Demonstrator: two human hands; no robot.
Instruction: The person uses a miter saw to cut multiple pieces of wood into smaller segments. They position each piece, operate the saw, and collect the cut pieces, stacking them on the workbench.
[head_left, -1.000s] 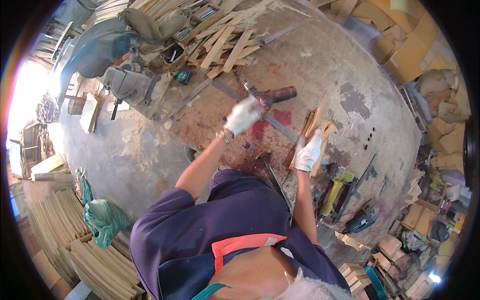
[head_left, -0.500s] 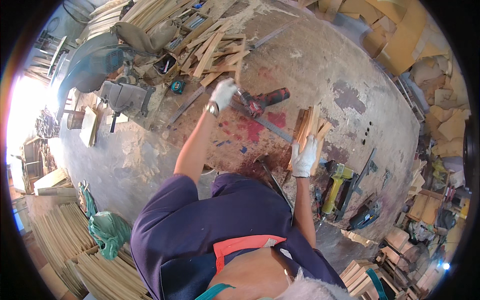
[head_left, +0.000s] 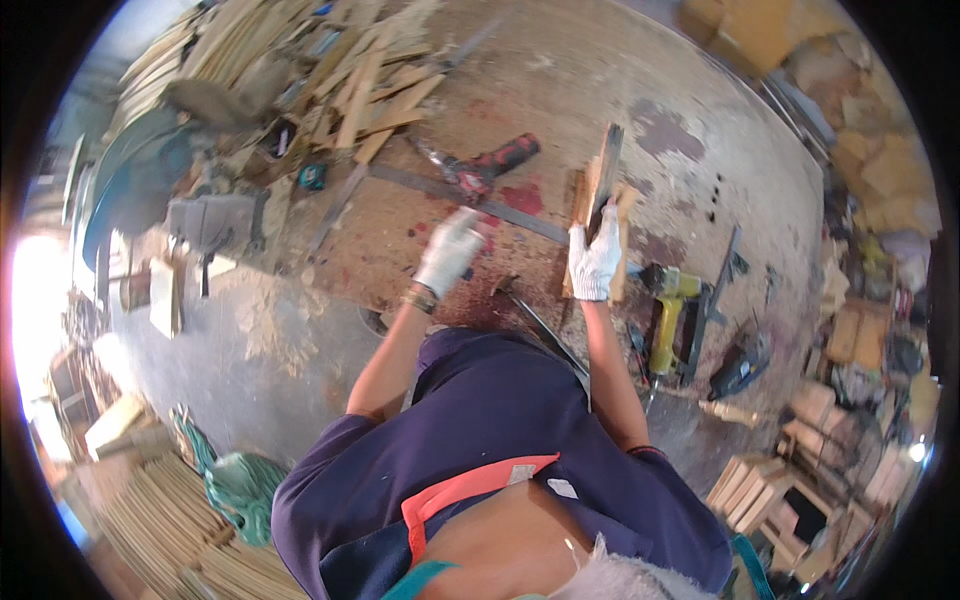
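Observation:
My left hand (head_left: pixel 449 254), in a white knit glove, is over the table just on the near side of the red and black cordless drill (head_left: pixel 474 178). It is blurred, but its fingers look loosely apart and nothing shows in them. A gloved right hand, mine (head_left: pixel 595 262), grips a wooden strip (head_left: pixel 606 165) with a dark face, tilted up between thumb and fingers. Paler wooden strips (head_left: pixel 625 205) lie beneath and beside it. Under the drill runs a metal ruler (head_left: pixel 530 222). A hammer (head_left: pixel 525 305) lies between my arms, its handle partly hidden by my clothing.
Right of my right arm lie a yellow-green air nailer (head_left: pixel 668 325) and a dark power tool (head_left: pixel 740 368). Loose wood strips (head_left: pixel 375 95) pile up at the far left, near a tape measure (head_left: pixel 311 177), a vise (head_left: pixel 215 220) and a blue-green saw (head_left: pixel 140 190).
My left hand has come back from beside the drill toward my body. My right hand has raised a dark-faced strip from the small wood stack. The whole view has shifted slightly.

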